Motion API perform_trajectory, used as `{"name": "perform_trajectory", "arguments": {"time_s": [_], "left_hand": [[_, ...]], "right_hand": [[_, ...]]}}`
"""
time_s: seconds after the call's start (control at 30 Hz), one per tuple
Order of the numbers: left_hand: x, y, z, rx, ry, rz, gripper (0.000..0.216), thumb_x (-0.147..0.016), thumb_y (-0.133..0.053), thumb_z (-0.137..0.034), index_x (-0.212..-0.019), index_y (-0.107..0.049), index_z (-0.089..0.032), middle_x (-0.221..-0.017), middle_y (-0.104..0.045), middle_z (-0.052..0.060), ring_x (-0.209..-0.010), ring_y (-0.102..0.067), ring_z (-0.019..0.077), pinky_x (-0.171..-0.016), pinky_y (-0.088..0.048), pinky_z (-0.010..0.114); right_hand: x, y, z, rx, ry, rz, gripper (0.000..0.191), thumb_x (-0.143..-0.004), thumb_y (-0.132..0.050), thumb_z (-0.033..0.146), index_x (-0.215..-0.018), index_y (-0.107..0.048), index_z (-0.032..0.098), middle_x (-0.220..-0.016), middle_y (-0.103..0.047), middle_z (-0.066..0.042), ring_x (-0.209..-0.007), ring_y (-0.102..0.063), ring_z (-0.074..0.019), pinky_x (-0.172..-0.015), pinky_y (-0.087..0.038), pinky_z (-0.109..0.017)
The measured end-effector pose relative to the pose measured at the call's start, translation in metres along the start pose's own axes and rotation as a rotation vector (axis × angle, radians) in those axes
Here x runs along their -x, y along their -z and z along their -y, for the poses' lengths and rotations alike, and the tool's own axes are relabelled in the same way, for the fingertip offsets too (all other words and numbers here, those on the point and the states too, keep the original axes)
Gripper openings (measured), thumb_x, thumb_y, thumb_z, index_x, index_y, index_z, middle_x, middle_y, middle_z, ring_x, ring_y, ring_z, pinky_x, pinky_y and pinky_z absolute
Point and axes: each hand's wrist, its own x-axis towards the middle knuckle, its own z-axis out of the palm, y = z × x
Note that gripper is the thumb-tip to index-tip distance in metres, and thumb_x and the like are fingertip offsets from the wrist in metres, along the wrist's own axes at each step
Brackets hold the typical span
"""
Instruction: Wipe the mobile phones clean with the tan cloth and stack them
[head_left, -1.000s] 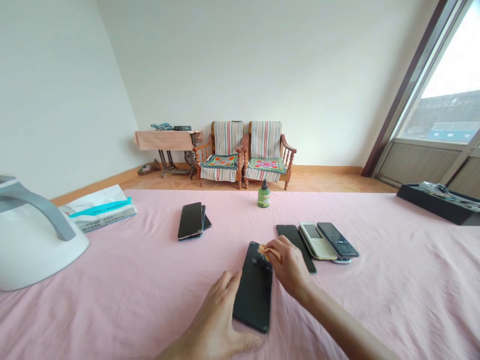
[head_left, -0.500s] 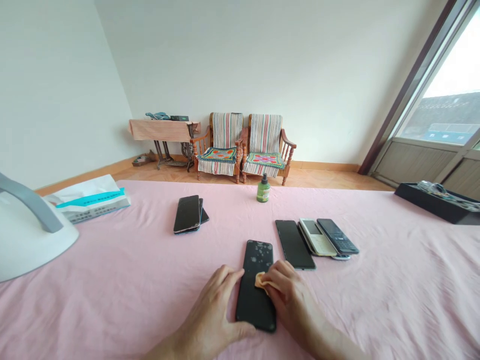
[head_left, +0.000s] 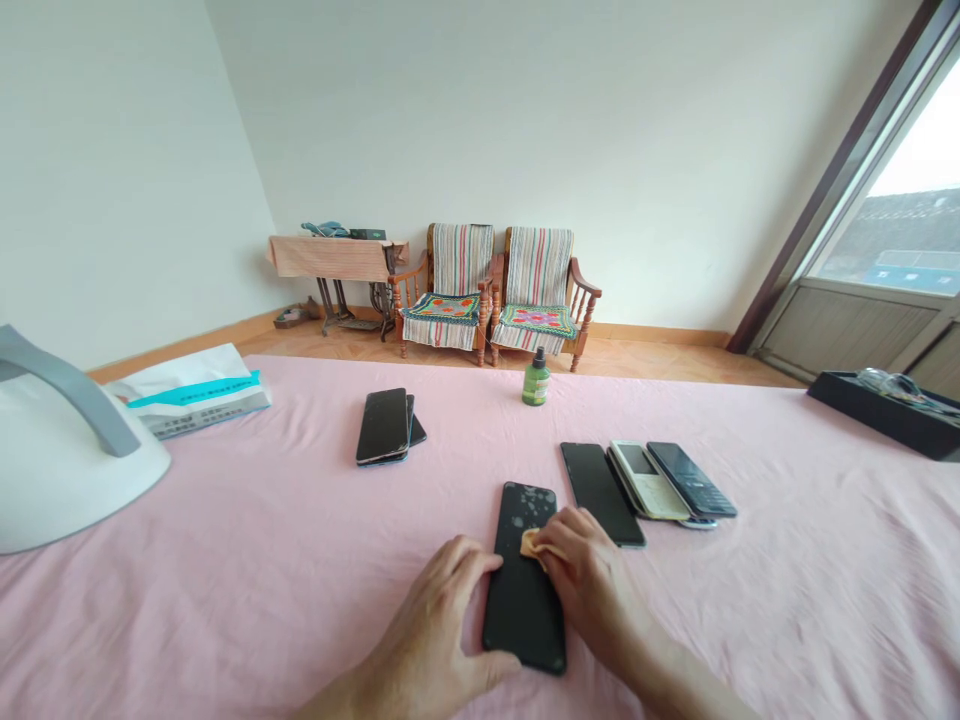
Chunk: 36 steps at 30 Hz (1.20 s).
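Observation:
A black smartphone (head_left: pixel 521 605) lies face up on the pink cloth, with pale wet spots near the top of its screen. My left hand (head_left: pixel 439 625) steadies it, fingertips against its left edge and thumb over its lower end. Bunched in my right hand (head_left: pixel 589 570) is a small yellowish wiping cloth (head_left: pixel 530 543), pressed on the upper half of the screen just below the spots. Close by on the right lie another black smartphone (head_left: pixel 600 490), a white keypad phone (head_left: pixel 646 482) and a dark keypad phone (head_left: pixel 691 480), with a further device partly hidden under them.
A green spray bottle (head_left: pixel 535 380) stands at the far side of the pink tablecloth (head_left: pixel 300 600). Stacked phones (head_left: pixel 382 425) lie left of centre. A tissue pack (head_left: pixel 199 392) and a white appliance with a grey handle (head_left: pixel 82 480) are at left, a black box (head_left: pixel 885 415) at far right.
My right hand has slid the wiping cloth a little up the screen, toward the wet spots. The left hand keeps its place on the phone. The whole view has shifted slightly.

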Motion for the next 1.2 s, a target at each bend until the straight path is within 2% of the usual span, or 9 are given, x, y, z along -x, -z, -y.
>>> {"name": "perform_trajectory", "arguments": {"time_s": [0.1,0.17,0.3,0.4,0.6,0.67,0.93,1.03,1.2], "left_hand": [[-0.002,0.000,-0.001,0.032,0.006,-0.002,0.064,-0.054,-0.078,-0.008,-0.112,-0.054,-0.022,-0.109,-0.054,0.003,-0.106,-0.051,0.0224,-0.096,-0.042,0.034],[-0.002,0.003,-0.001,0.053,0.001,0.012,0.061,-0.055,-0.078,-0.008,-0.109,-0.055,-0.022,-0.107,-0.055,0.003,-0.103,-0.051,0.0221,-0.094,-0.043,0.034],[-0.002,0.011,0.002,0.055,-0.005,0.042,0.052,-0.057,-0.077,-0.009,-0.104,-0.058,-0.022,-0.104,-0.057,0.002,-0.098,-0.054,0.0210,-0.089,-0.044,0.032],[-0.002,0.014,0.004,0.049,-0.011,0.031,0.047,-0.058,-0.077,-0.009,-0.100,-0.060,-0.022,-0.103,-0.058,0.002,-0.099,-0.054,0.0205,-0.090,-0.043,0.032],[-0.003,0.013,0.001,0.053,0.001,0.024,0.037,-0.060,-0.075,-0.012,-0.092,-0.061,-0.022,-0.096,-0.059,0.000,-0.093,-0.056,0.0203,-0.084,-0.045,0.031],[-0.004,0.013,0.001,0.048,0.007,0.026,0.035,-0.059,-0.076,-0.013,-0.090,-0.061,-0.021,-0.094,-0.059,0.000,-0.091,-0.056,0.0199,-0.082,-0.045,0.030],[-0.003,0.017,0.006,0.041,-0.031,0.047,0.045,-0.054,-0.083,-0.013,-0.092,-0.060,-0.021,-0.094,-0.058,0.000,-0.089,-0.055,0.0184,-0.082,-0.044,0.030],[-0.003,0.018,0.006,0.037,-0.028,0.048,0.045,-0.054,-0.084,-0.013,-0.091,-0.060,-0.020,-0.094,-0.058,0.000,-0.089,-0.055,0.0181,-0.082,-0.044,0.029],[-0.004,0.018,0.004,0.049,-0.040,0.059,0.040,-0.054,-0.084,-0.013,-0.085,-0.060,-0.020,-0.092,-0.057,-0.001,-0.089,-0.055,0.0175,-0.081,-0.043,0.027]], "right_hand": [[0.016,-0.003,0.018,-0.079,0.037,0.075,0.021,-0.086,-0.048,0.005,-0.080,-0.061,0.020,-0.082,-0.059,-0.004,-0.078,-0.054,-0.0172,-0.067,-0.042,-0.028],[0.013,-0.003,0.020,-0.085,0.043,0.091,0.022,-0.086,-0.048,0.005,-0.078,-0.061,0.020,-0.081,-0.059,-0.004,-0.077,-0.054,-0.0167,-0.066,-0.042,-0.027],[-0.016,0.001,-0.001,0.030,0.010,0.013,0.024,-0.087,-0.048,0.008,-0.071,-0.062,0.019,-0.076,-0.058,-0.004,-0.075,-0.053,-0.0171,-0.068,-0.041,-0.029],[-0.027,0.002,-0.012,0.078,-0.008,-0.046,0.021,-0.087,-0.049,0.010,-0.076,-0.065,0.019,-0.076,-0.058,-0.004,-0.075,-0.053,-0.0178,-0.069,-0.042,-0.029],[0.002,-0.006,0.017,-0.049,0.056,0.062,0.022,-0.086,-0.049,0.007,-0.075,-0.063,0.020,-0.079,-0.059,-0.003,-0.075,-0.055,-0.0165,-0.067,-0.042,-0.028],[0.002,-0.007,0.020,-0.060,0.052,0.087,0.022,-0.085,-0.050,0.006,-0.074,-0.063,0.021,-0.079,-0.060,-0.003,-0.075,-0.055,-0.0162,-0.067,-0.042,-0.027],[-0.051,-0.012,-0.020,-0.003,0.027,-0.059,0.021,-0.088,-0.048,0.012,-0.080,-0.067,0.018,-0.078,-0.060,-0.005,-0.077,-0.056,-0.0172,-0.073,-0.045,-0.029],[-0.041,-0.012,-0.010,-0.021,0.043,-0.026,0.021,-0.088,-0.049,0.010,-0.080,-0.066,0.019,-0.080,-0.060,-0.005,-0.079,-0.056,-0.0176,-0.072,-0.045,-0.030],[-0.015,-0.011,0.017,-0.078,0.084,0.111,0.021,-0.086,-0.050,0.006,-0.077,-0.063,0.020,-0.081,-0.060,-0.004,-0.078,-0.054,-0.0170,-0.069,-0.044,-0.028]]}}
